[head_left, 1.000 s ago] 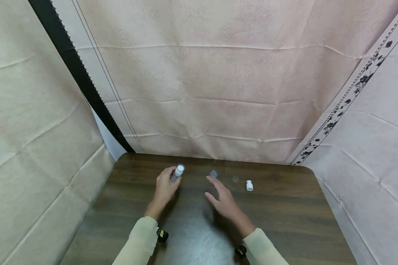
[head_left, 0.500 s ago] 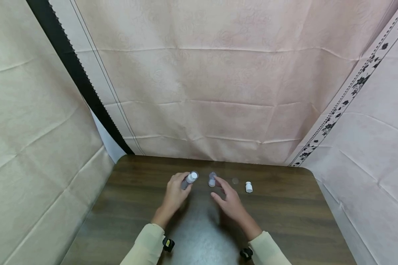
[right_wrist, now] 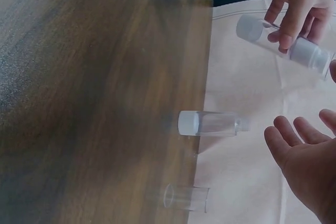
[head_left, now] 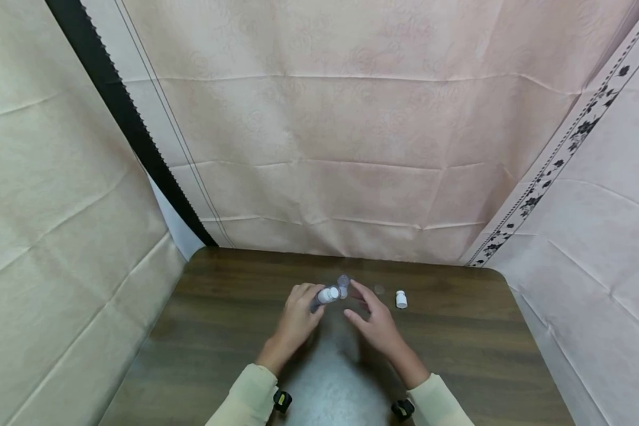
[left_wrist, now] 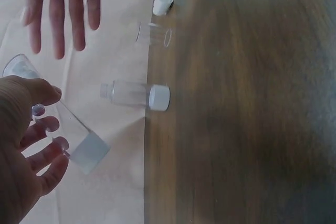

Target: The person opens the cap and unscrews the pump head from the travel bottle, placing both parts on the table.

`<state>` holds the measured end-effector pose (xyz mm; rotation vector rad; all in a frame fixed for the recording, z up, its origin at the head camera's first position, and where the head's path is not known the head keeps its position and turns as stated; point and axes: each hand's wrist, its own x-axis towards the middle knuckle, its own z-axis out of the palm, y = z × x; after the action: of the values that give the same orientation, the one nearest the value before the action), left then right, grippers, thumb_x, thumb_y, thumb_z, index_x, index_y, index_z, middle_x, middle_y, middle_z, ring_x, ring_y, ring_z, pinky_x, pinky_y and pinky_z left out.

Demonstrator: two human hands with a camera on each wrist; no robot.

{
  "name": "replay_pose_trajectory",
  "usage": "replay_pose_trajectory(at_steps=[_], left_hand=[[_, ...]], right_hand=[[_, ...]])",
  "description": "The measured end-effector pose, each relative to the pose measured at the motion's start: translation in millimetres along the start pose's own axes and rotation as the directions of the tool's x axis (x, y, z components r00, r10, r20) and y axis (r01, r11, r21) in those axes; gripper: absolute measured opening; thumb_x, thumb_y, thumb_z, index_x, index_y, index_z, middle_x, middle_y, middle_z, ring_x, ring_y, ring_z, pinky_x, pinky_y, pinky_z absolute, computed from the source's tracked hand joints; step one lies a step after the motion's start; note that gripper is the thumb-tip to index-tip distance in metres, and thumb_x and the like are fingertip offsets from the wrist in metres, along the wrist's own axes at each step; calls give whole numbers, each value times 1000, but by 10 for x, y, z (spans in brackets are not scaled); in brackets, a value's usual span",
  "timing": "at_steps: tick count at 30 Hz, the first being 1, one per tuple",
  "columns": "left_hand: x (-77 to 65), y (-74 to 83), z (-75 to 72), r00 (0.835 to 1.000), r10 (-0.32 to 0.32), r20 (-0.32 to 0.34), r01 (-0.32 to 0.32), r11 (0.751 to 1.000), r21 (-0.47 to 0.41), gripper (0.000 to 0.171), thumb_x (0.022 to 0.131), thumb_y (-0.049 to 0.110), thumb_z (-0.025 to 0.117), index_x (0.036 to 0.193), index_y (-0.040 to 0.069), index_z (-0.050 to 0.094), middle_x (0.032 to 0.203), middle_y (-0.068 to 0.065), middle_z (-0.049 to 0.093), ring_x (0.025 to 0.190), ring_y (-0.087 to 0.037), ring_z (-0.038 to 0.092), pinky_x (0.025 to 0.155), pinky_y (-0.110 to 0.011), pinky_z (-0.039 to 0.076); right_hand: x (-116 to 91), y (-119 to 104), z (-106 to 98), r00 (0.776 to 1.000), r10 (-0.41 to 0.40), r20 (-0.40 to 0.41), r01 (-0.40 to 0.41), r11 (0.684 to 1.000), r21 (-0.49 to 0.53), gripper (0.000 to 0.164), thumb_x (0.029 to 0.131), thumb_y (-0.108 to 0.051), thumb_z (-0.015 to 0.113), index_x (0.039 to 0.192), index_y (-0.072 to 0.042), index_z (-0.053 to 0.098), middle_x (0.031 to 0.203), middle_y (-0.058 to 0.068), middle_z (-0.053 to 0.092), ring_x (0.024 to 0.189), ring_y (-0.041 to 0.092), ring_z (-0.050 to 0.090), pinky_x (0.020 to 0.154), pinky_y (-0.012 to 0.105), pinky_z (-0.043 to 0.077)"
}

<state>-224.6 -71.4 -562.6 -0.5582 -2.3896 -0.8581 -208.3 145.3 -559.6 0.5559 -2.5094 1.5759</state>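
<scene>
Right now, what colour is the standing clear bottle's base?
White; the base shows best in the left wrist view.

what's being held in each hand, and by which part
The left hand holds a clear, plastic-looking cylindrical bottle with a white end, gripped round its transparent body; the right hand holds nothing.

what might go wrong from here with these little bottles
The held bottle is tilted in the left grip, so it could slip if the hold loosens. The right grip is empty and close to the standing bottle, so a small bump might tip that over. The clear cup is see-through and faint against the table, so it could be overlooked and knocked.
</scene>
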Motion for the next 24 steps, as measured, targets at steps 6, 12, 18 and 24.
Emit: replay_pose_trajectory(at_steps=[6, 12, 18, 24], left_hand=[[-21, 83, 54, 994, 105, 21, -107, 991, 81, 45, 69, 4, 94, 110, 7, 75, 101, -5, 70, 90, -25, 64, 70, -38, 55], [-34, 176, 80, 986, 147, 82, -159, 973, 166, 46, 72, 10, 94, 113, 8, 75, 103, -4, 69, 92, -24, 63, 67, -36, 51], [-15, 278, 83, 980, 139, 140, -166, 965, 202, 48, 74, 14, 94, 118, 10, 75, 105, -5, 69, 92, -23, 61, 69, -34, 48], [-19, 330, 100, 980, 134, 149, -165, 961, 223, 48, 75, 17, 93, 119, 13, 75, 105, -2, 69, 93, -20, 60, 71, -32, 47]], right_hand=[[-4, -52, -42, 1000, 10, 14, -10, 1000, 0, 67, 95, -19, 76, 155, -19, 45, 152, 15, 54, 133, 37, 58, 105, 57, 50], [-4, -87, -52, 1000, 16, 20, -16, 1000, -6, 64, 94, -15, 78, 151, -18, 50, 150, 12, 56, 130, 36, 60, 104, 53, 52], [0, -106, -60, 999, 36, -12, -36, 999, -11, 49, 92, -13, 79, 138, -16, 61, 134, 9, 64, 119, 29, 66, 98, 43, 57], [-8, -84, -71, 997, 61, -39, -63, 997, -37, 33, 91, -7, 79, 122, -13, 70, 120, 7, 68, 109, 24, 70, 91, 35, 60]])
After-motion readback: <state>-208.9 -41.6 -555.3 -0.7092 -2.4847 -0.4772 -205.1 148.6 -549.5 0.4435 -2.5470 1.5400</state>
